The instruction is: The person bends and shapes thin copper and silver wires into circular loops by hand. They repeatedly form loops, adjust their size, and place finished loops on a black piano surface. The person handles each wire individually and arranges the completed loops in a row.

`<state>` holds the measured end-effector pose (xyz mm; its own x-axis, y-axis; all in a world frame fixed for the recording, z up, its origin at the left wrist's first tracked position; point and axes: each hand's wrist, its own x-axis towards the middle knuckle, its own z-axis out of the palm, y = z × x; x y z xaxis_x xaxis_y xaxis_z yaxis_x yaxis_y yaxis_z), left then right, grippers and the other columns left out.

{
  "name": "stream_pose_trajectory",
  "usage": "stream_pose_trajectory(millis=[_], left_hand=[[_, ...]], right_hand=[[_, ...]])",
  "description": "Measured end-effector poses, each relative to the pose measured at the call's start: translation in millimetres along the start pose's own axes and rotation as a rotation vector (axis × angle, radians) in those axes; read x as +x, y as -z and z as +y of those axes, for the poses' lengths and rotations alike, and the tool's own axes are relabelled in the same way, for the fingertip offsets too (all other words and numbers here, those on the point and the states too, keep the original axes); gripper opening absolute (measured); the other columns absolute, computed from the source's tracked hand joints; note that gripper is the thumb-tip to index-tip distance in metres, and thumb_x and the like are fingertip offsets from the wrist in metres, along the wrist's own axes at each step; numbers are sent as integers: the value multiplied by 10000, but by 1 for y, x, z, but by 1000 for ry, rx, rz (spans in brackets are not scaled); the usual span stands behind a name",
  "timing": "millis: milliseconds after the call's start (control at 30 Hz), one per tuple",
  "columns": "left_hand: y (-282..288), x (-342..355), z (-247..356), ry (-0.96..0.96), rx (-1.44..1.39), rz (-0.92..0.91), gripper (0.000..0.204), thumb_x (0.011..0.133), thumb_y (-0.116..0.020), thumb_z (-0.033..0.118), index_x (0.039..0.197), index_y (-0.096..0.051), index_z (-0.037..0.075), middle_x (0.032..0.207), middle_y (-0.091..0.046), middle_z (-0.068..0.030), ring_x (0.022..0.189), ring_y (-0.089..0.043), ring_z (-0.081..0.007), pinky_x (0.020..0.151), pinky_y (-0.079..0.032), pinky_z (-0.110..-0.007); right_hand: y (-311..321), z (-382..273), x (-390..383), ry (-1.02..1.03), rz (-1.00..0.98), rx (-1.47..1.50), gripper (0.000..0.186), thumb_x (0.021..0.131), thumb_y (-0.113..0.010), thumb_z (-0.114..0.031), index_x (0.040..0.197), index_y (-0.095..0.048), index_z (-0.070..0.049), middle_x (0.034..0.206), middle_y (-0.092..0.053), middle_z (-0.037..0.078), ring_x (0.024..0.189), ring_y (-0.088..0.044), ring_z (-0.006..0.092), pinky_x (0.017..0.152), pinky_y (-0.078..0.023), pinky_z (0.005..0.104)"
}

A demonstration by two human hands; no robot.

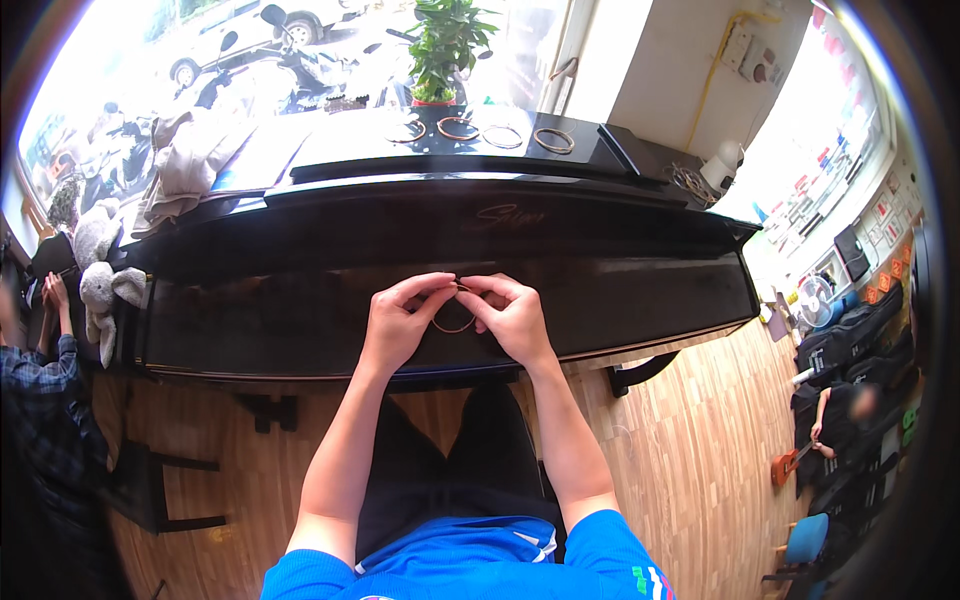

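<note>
Above the closed lid of a black upright piano (260,310), my two hands come together at the middle of the view. A thin copper-coloured coiled string (453,331) hangs between them as a ring. My left hand (398,318) pinches its upper part between thumb and fingertips. Right beside it, my right hand (514,318) also pinches the upper part, its fingers bent inward. The fingertips nearly meet, and they hide the exact part of the wire they grip. Several similar coiled strings (555,151) lie in a row on the piano top.
Behind the coils stands a potted plant (447,50) by the window. Grey plush toys (100,285) and a cloth (185,165) sit at the left. At the far left is a person in a checked shirt (45,390); at the right, another holds a small guitar-like instrument (783,468).
</note>
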<state>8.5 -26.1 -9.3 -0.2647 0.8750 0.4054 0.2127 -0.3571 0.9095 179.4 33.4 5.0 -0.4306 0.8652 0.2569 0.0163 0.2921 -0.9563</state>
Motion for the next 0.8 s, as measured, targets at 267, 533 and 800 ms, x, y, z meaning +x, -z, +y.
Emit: stream_pose_trajectory(millis=[267,533,800], left_hand=[[0,0,9,-88,149,18,212,884,-734,33,1096,-739,31,975,-734,-41,867,-678,-97,746,-543,-226],[4,-2,6,67,-118,-79,226,925,-697,51,1146,-711,9,978,-738,-66,864,-675,-102,769,-540,-232],[10,-3,14,148,-263,-213,234,957,-651,50,1179,-686,-13,978,-737,-107,862,-682,-127,767,-552,-253]], right_hand=[[6,8,1,-9,-50,15,164,903,-737,-84,1028,-738,23,922,-718,33,810,-648,61,717,-514,199],[14,5,3,-44,-130,179,182,908,-744,-119,1034,-738,11,931,-743,65,844,-675,94,777,-537,234],[23,12,2,-64,-201,248,197,906,-750,-132,1040,-739,11,937,-742,67,863,-677,101,789,-540,238]])
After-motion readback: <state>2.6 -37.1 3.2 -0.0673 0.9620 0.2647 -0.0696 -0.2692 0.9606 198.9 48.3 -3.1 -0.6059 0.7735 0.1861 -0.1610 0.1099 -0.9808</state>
